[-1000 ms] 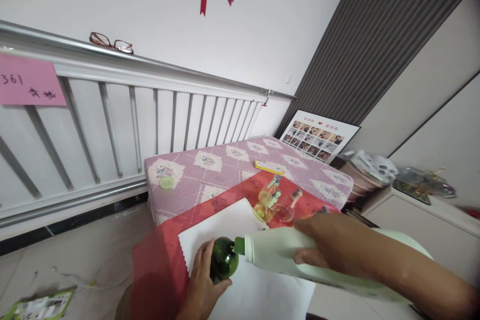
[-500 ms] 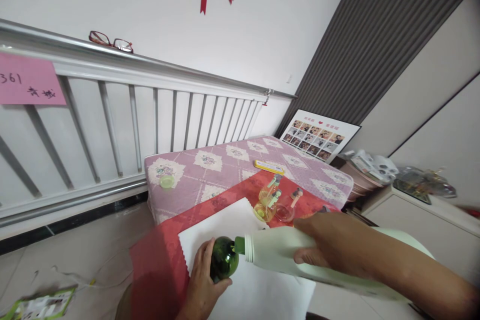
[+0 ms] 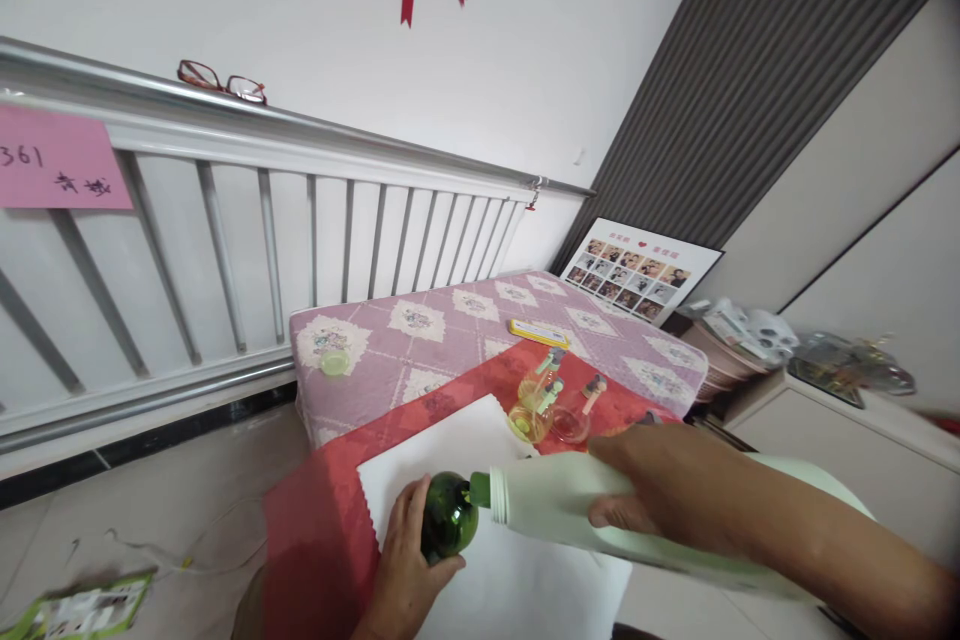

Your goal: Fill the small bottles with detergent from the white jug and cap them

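Note:
In the head view, my left hand is wrapped round a small, round dark-green glass bottle. My right hand grips a large pale-green plastic bottle from above, tilted almost level with its threaded mouth to the left. That mouth meets the short green neck at the glass bottle's side; whether liquid passes between them I cannot tell. Both bottles are above a white sheet. Just beyond lie clear spray-type bottles: a yellowish one and a pinkish one.
A red cloth covers part of a purple patterned table cover. On it are a pale-green cap and a yellow case. A white railing runs behind, with glasses on top. A cabinet stands at right.
Almost nothing differs. Both hands hold the same bottles in the same place, mouth against neck; the view has shifted very slightly.

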`<state>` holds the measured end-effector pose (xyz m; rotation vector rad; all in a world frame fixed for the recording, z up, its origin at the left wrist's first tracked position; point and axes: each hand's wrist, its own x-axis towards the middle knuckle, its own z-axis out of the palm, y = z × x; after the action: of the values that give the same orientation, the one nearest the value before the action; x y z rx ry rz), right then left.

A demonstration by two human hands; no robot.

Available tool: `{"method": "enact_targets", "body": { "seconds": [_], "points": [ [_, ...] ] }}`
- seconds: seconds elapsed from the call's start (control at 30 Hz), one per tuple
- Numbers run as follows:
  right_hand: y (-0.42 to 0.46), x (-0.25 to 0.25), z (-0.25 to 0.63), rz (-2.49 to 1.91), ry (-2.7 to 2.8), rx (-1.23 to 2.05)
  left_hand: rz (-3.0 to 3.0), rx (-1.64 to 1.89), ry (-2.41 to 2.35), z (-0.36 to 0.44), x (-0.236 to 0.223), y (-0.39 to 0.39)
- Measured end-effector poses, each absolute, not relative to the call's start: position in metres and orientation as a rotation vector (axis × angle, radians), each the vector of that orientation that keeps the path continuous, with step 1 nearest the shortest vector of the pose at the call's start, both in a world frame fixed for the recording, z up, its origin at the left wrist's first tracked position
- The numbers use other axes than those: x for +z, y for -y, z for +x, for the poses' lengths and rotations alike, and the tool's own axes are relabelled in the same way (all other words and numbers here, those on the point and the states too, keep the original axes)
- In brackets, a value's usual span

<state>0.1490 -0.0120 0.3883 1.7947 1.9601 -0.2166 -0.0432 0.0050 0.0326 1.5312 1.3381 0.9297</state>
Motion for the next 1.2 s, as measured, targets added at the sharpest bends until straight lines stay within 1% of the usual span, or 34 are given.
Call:
{"method": "enact_targets", "body": {
  "seconds": [1.2],
  "points": [
    [0.0112,0.3875,0.1488,1.787,-1.957,-0.202,1.54,0.906,-1.323,-0.044,0.0344,-0.0046]
  ]
}}
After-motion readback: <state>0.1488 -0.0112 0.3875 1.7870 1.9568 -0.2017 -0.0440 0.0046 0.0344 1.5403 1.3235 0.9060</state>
